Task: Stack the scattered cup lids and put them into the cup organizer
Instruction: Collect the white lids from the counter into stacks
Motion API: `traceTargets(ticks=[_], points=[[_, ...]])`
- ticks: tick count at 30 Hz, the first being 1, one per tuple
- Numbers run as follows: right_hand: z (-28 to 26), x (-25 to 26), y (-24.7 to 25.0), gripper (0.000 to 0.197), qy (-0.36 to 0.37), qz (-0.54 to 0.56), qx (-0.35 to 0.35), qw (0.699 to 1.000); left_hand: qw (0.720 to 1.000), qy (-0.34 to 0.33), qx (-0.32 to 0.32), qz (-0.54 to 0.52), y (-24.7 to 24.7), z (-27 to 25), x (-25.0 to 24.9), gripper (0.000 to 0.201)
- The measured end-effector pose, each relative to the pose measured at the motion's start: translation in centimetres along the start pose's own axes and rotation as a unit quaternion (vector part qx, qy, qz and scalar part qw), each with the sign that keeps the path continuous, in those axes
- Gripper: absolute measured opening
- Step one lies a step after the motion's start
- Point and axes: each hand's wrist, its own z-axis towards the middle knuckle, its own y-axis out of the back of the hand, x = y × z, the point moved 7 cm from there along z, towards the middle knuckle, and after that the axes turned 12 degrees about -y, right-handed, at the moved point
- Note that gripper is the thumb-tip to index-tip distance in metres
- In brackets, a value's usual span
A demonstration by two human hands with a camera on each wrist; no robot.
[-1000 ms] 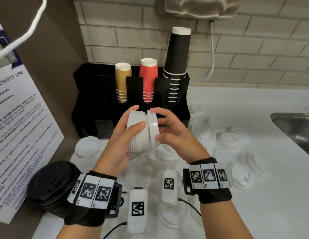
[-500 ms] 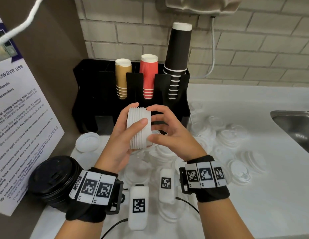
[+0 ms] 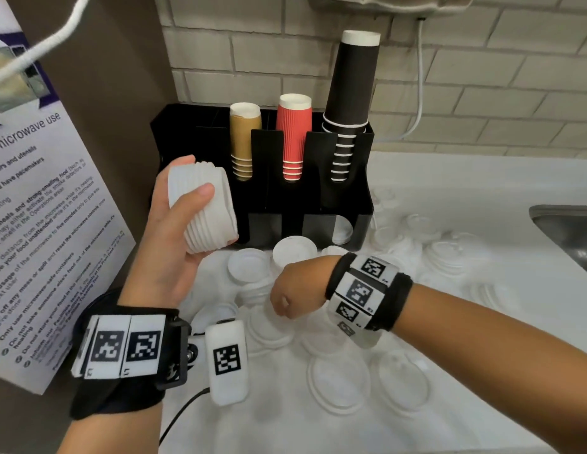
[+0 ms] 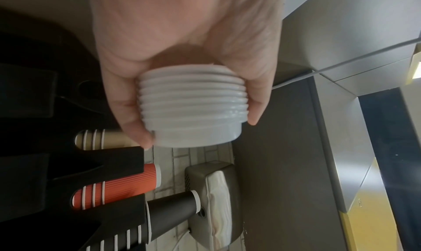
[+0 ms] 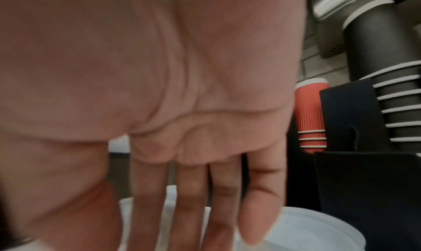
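Observation:
My left hand (image 3: 184,221) grips a stack of several white cup lids (image 3: 203,208), held on its side in front of the black cup organizer (image 3: 357,198). The left wrist view shows thumb and fingers curled round the stack (image 4: 193,111). My right hand (image 3: 293,290) is low over the scattered white lids (image 3: 249,265) on the counter, its fingers hidden in the head view. In the right wrist view its fingers (image 5: 189,201) are straight and point down at a white lid (image 5: 307,228); whether they touch it is unclear.
The organizer holds tan cups (image 3: 244,139), red cups (image 3: 293,136) and tall black cups (image 3: 351,80); a white lid (image 3: 343,229) sits in its lower right slot. More lids (image 3: 338,385) lie over the white counter. A sink (image 3: 567,231) is at right, a notice (image 3: 40,224) at left.
My right hand has let go of the stack and dropped to the lids on the counter. My left hand has carried the stack to the left.

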Motion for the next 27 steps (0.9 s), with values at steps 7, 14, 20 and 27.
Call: traceTargets(ticks=[7, 14, 20, 27], points=[[1.3, 0.5, 1.2, 0.079, -0.009, 0.048, -0.072, 0.996, 1.0, -0.009, 0.0, 0.007, 0.7, 0.0, -0.6, 0.057], [3.2, 2.1, 0.0, 0.084, -0.057, -0.072, -0.094, 0.991, 1.0, -0.014, 0.002, 0.009, 0.7, 0.2, -0.8, 0.055], [3.6, 3.8, 1.5, 0.057, -0.034, -0.147, -0.184, 0.971, 1.0, -0.013, 0.0, 0.017, 0.6, 0.1, -0.9, 0.059], [4.1, 4.6, 0.1, 0.089, -0.003, -0.22, -0.149, 0.964, 1.0, -0.004, 0.001, 0.017, 0.3, 0.0, -0.7, 0.06]])
